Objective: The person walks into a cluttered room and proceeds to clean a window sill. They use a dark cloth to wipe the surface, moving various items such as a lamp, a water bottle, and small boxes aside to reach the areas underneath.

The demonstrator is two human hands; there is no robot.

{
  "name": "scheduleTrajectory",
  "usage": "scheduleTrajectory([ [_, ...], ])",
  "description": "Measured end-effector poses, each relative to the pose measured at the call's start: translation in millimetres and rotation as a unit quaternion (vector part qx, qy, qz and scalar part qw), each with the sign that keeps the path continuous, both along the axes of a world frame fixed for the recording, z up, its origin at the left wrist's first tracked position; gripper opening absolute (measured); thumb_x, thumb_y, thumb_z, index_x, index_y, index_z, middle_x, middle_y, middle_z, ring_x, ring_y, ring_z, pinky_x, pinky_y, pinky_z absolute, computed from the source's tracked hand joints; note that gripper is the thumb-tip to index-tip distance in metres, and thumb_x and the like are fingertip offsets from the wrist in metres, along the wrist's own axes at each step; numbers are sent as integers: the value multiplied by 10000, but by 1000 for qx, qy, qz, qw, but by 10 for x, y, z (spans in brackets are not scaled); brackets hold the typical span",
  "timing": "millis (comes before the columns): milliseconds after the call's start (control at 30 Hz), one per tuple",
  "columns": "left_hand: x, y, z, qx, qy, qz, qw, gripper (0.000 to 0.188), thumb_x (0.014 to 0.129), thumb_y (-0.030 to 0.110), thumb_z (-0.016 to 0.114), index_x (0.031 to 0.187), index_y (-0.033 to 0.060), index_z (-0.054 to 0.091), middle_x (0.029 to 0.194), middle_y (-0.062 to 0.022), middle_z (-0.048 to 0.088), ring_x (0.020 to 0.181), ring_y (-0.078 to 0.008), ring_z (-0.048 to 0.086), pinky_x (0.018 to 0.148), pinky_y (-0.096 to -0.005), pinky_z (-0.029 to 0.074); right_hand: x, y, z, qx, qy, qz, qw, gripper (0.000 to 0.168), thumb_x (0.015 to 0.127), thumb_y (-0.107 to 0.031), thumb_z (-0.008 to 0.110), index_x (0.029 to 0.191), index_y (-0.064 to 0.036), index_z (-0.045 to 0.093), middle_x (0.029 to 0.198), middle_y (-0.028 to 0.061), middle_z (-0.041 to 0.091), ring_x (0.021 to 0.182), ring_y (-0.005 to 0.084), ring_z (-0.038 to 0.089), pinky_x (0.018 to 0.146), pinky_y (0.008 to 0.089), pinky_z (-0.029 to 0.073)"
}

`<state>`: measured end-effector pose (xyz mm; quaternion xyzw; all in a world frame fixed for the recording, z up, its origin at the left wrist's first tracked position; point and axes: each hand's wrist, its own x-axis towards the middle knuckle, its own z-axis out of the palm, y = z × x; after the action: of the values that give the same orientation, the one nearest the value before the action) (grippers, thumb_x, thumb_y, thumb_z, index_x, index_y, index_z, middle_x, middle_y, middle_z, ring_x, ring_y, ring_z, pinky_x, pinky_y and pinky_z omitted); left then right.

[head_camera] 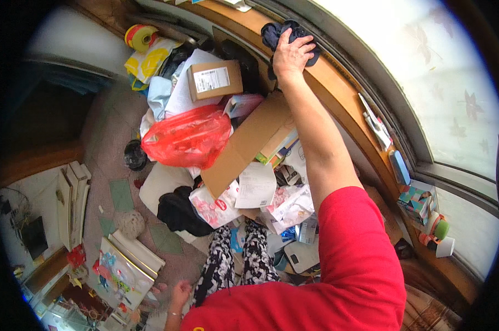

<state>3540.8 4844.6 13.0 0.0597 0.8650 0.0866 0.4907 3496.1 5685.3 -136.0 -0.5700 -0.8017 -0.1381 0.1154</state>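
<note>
My right hand (pixel 291 53) reaches up to the wooden window sill (pixel 336 87) and presses on a bunched dark navy cloth (pixel 273 35) beside the window track. Its fingers are spread over the cloth; the cloth's underside is hidden. My left hand (pixel 182 291) hangs low beside my patterned trousers, with nothing plainly in it; its fingers look loosely curled. Before me lies a heap with a red plastic bag (pixel 189 136), a small cardboard box (pixel 214 80) bearing a label, a long cardboard flap (pixel 245 145) and a printed sheet of paper (pixel 255 185).
Farther along the sill are a blue case (pixel 399 167), a patterned tissue box (pixel 417 202) and a white cup (pixel 445 247). A black cloth (pixel 181 211) lies near my legs. A picture panel (pixel 119 273) and a black bowl-like thing (pixel 135 155) are on the left.
</note>
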Motion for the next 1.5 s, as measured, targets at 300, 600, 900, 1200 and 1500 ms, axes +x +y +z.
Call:
scheduleTrajectory([
  [300,-515,566,110,35,-59,210,975,202,942,128,568,1132,78,615,861,-13,638,717,-82,608,587,-244,493,1584,-476,485,-141,-38,98,984,579,848,-182,604,1364,-50,379,1289,317,473,1118,456,549,917,498,492],
  [600,-377,-7,-25,-96,-47,-55,993,212,872,165,623,1038,40,663,964,-108,705,861,-221,664,789,-372,523,1393,166,152,-126,-199,24,971,519,901,-214,554,1368,-49,398,1107,344,577,969,467,624,756,509,557],
  [900,-1092,845,398,48,19,195,980,261,910,127,585,1165,73,594,910,-47,640,781,-142,633,635,-290,524,1303,-167,388,-123,-81,-23,989,475,944,-176,482,1385,-25,388,1209,381,490,1107,541,529,732,570,558],
  [1200,-2490,755,397,92,97,205,970,350,903,64,593,1245,84,522,948,-40,624,778,-126,608,568,-298,525,1180,-361,748,-239,-28,-80,967,828,742,-70,703,1444,-71,263,1332,281,382,1265,493,390,946,502,470],
  [1500,-4496,4555,-473,398,122,-217,883,425,819,-9,567,1242,19,538,1102,-147,616,914,-217,635,789,-324,512,-371,72,611,-148,-66,-119,980,658,679,-101,764,1230,-29,412,1195,241,482,1112,426,516,865,465,527],
])
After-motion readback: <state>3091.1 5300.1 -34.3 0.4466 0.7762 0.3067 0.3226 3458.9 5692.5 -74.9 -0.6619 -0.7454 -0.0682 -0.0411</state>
